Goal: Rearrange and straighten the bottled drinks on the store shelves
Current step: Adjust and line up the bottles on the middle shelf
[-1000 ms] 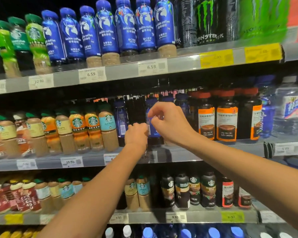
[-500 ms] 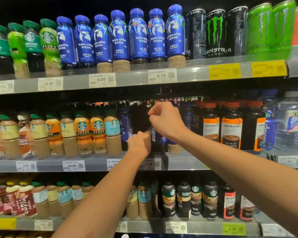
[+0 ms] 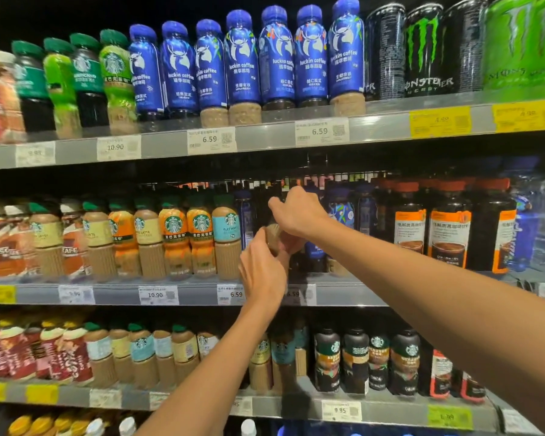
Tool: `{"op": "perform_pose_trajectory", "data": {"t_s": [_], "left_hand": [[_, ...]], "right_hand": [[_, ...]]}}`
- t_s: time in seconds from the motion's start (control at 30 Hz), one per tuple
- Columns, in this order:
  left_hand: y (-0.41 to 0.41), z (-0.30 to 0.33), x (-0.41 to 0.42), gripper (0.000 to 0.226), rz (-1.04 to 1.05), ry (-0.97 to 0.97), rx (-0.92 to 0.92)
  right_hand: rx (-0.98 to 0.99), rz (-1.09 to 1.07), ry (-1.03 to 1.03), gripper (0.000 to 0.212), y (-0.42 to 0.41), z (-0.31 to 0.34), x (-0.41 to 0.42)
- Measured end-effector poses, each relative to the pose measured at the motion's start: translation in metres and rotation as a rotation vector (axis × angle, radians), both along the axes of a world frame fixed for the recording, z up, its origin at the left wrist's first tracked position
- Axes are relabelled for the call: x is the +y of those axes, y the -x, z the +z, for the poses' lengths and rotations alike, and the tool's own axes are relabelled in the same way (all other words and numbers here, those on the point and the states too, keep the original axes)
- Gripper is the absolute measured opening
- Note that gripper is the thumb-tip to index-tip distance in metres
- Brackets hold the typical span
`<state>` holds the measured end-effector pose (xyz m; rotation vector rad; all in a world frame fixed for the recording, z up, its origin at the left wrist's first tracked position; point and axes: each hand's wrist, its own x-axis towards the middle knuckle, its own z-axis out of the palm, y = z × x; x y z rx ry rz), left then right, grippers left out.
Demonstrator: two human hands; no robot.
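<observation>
Blue Luckin row up top stands neat; both my left hand (image 3: 261, 272) and right hand (image 3: 299, 212) clasp one tilted coffee bottle (image 3: 272, 236), middle-shelf gap still unfilled

Glossy plastic bottles (image 3: 243, 62), metal shelf (image 3: 265, 136)

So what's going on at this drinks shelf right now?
A person is tidying bottled coffee on the middle shelf. Both hands are on one bottle with a beige lower half, at the gap next to the teal-labelled Starbucks bottle. The left hand grips it from below, and the right hand is over its top. The bottle looks tilted, not yet standing in the row. The other rows stand upright.
</observation>
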<state>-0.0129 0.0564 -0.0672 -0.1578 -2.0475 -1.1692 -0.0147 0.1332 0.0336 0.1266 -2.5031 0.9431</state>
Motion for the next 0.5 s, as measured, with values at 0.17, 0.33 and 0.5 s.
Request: {"op": "perform_pose_trajectory", "data": {"t_s": [0.17,0.33,0.5], "left_hand": [[-0.012,0.014,0.006,0.051,-0.143,-0.381,0.21],[-0.002,0.017,-0.024,0.052,-0.277,-0.057,0.201],[0.015,0.048,-0.07,0.02,0.068,0.332,0.298]], "right_hand": [[-0.029,0.021,-0.06,0.042,0.007,0.019,-0.004],[-0.104,0.131,0.315,0.057,0.019,0.022,-0.007],[0.146,0.268,0.077,0.084,0.024,0.008,-0.006]]}}
